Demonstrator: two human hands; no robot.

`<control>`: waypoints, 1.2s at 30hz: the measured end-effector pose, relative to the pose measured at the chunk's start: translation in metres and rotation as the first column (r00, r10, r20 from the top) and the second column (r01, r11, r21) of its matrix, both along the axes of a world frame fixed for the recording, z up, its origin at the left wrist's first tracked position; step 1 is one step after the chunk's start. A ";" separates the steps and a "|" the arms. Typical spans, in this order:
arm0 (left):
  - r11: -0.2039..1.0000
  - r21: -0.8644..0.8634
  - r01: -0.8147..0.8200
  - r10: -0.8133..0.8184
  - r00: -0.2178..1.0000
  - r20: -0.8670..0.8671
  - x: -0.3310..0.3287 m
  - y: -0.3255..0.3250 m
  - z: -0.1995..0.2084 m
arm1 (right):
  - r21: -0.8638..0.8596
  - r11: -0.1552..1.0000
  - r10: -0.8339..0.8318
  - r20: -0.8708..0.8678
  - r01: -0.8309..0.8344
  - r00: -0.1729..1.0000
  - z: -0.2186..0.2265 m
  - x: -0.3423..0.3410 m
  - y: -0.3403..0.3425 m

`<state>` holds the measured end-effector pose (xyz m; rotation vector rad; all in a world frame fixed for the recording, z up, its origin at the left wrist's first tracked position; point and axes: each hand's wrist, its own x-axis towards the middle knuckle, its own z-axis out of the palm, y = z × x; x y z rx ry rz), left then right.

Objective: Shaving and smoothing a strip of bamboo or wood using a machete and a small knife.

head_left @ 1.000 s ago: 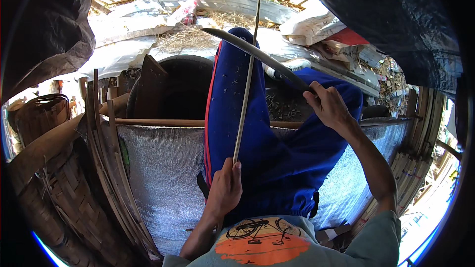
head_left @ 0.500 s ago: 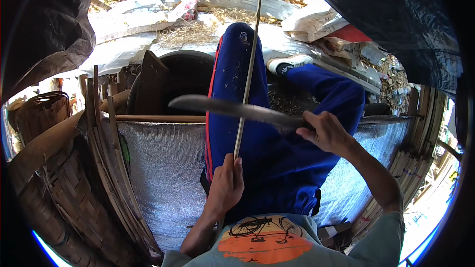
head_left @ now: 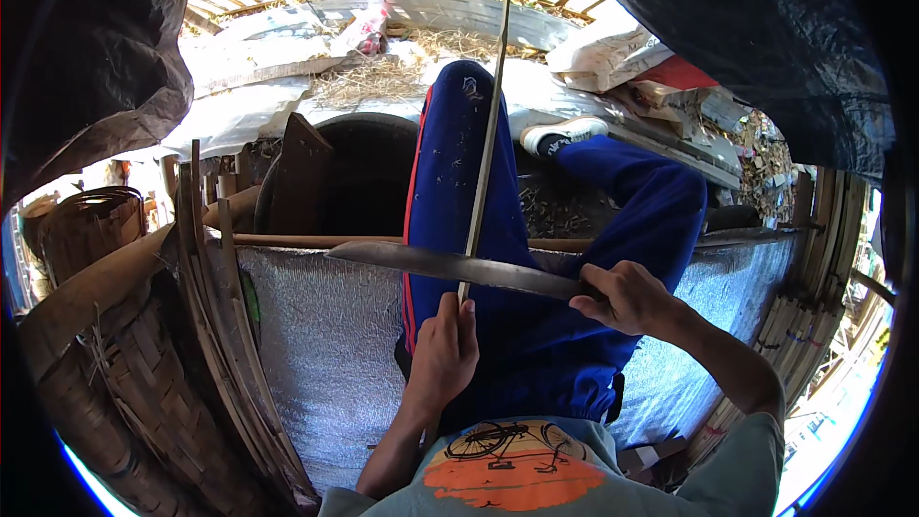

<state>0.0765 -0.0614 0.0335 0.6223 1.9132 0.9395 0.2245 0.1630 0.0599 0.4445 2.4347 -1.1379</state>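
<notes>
A long, thin bamboo strip (head_left: 486,150) runs from my lap up over my raised knee toward the top of the view. My left hand (head_left: 444,347) is closed around its lower part, thumb on the right side. In my right hand (head_left: 622,298) I grip a machete with a broad, dark blade (head_left: 450,265); its handle is mostly hidden by my fingers. The blade lies crosswise over the strip, just beyond my left hand, with its tip pointing left. It appears to touch the strip.
Silvery foil matting (head_left: 321,345) covers the seat around me. Tall bamboo slats (head_left: 220,325) and woven bamboo baskets (head_left: 91,230) stand at the left. More bundled slats (head_left: 780,335) lean at the right. A dark round basin (head_left: 369,172) sits beyond my left knee.
The machete has moved down along the strip, nearer my left hand. My right hand has lowered slightly with it; my left hand keeps its hold.
</notes>
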 end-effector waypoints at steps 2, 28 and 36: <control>1.000 0.012 0.010 -0.009 0.998 -0.058 0.002 -0.001 0.000 | 0.037 0.998 0.054 0.051 -0.055 0.997 -0.003 0.002 0.000; 0.997 -0.071 -0.028 0.031 0.998 0.045 0.016 0.007 0.011 | 0.382 0.829 -0.399 -0.110 0.409 0.910 -0.036 -0.012 0.002; 0.988 -0.105 -0.116 0.138 0.963 0.232 -0.007 0.006 0.014 | 0.215 0.949 -0.216 -0.089 0.230 0.972 0.009 0.014 -0.022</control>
